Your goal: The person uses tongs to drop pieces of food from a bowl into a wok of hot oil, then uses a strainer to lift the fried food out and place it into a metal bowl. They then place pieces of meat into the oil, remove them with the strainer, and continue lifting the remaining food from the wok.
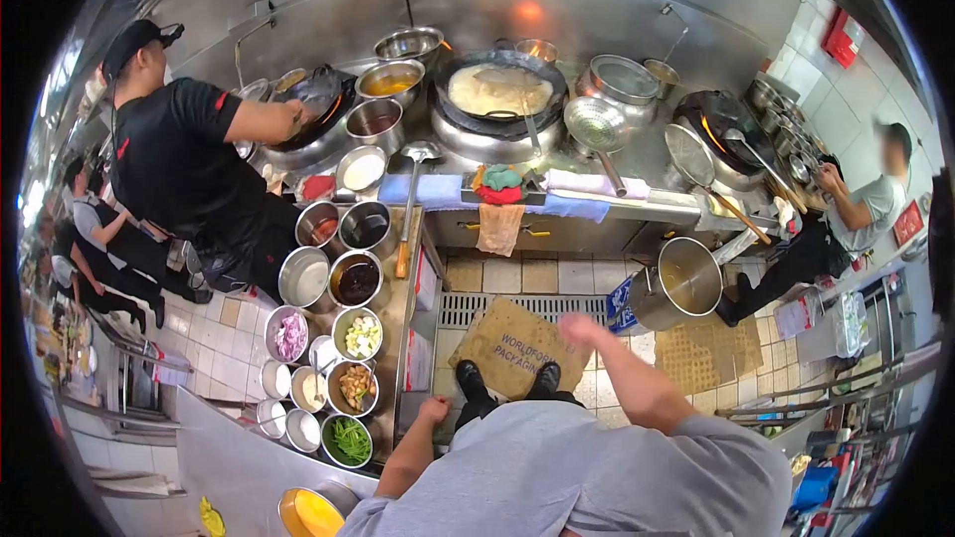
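Observation:
My left hand (435, 410) is low beside the counter edge, with its fingers curled in. Whatever it may hold is hidden. Close to it on the counter are a bowl of chopped green onions (347, 441) and a bowl of browned pieces (354, 388). My right hand (577, 329) is raised in front of me over the floor, and motion smears its fingers. Below it lies a flattened cardboard sheet (517, 346), on which I stand. Ahead, a wok (500, 91) of pale foamy liquid sits on the stove, with a ladle (531, 129) leaning in it.
A co-worker in black (194, 154) works at the left wok. Another person (863, 201) stands at the right. A large metal pot (688, 276) stands on the right-hand floor side. A long-handled ladle (409, 201) and several sauce bowls line the left counter. Folded cloths (497, 184) lie along the stove front.

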Action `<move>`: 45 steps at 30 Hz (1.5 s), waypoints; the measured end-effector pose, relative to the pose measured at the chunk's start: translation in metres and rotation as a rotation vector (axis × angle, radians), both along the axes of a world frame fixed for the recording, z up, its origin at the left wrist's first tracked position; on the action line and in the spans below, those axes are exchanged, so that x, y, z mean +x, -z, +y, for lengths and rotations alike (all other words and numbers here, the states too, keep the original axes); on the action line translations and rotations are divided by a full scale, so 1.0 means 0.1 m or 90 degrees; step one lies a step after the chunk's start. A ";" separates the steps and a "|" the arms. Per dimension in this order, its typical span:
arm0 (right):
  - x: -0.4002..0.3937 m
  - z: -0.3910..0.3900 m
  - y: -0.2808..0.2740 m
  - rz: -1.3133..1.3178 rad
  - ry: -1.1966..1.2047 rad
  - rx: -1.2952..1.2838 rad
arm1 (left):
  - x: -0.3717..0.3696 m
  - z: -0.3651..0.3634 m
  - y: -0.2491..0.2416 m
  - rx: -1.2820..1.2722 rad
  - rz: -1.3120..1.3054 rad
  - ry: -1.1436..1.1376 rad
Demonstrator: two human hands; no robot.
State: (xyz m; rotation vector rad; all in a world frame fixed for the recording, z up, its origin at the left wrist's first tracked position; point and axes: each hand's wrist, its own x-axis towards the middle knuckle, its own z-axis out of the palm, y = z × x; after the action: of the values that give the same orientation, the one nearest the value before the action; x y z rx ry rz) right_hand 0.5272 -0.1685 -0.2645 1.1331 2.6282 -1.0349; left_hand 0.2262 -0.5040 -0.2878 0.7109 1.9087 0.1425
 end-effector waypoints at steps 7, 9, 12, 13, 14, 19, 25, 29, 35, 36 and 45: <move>-1.70 1.98 -1.79 0.333 0.459 0.323 | 0.14 0.03 -0.24 0.110 -0.054 -0.198; -2.01 2.38 -1.97 0.259 0.474 0.299 | 0.16 0.02 -0.23 0.134 -0.118 -0.287; -2.46 3.10 -1.96 0.187 0.490 0.204 | 0.14 0.00 -0.15 0.210 -0.137 -0.330; -2.57 3.19 -2.15 0.200 0.456 0.266 | 0.13 0.03 -0.21 0.207 -0.151 -0.353; -2.63 3.23 -2.42 0.210 0.422 0.326 | 0.12 0.11 -0.27 0.204 -0.153 -0.350; -2.38 3.51 -3.59 0.004 0.284 0.434 | 0.11 0.30 -0.13 0.181 -0.217 -0.380; -1.37 2.55 -4.82 -0.062 0.165 0.506 | -0.06 0.39 0.35 0.199 -0.054 -0.218; -1.24 2.40 -4.91 -0.108 0.130 0.501 | -0.21 0.59 0.42 0.160 0.015 -0.070; -1.41 2.61 -4.06 -0.155 0.158 0.497 | -0.32 0.65 0.48 0.140 -0.005 -0.023; -1.39 2.59 -3.98 -0.141 0.176 0.484 | -0.30 0.65 0.38 0.140 -0.005 -0.026; -1.06 2.21 -4.20 0.093 0.224 0.524 | -0.07 0.35 -0.39 0.069 0.046 -0.111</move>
State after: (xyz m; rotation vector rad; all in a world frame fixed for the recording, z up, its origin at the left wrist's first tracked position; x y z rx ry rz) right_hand 0.4210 0.0530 0.1559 1.7539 3.1328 0.0114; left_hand 0.2195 -0.4691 -0.2484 0.6278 2.0440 0.3360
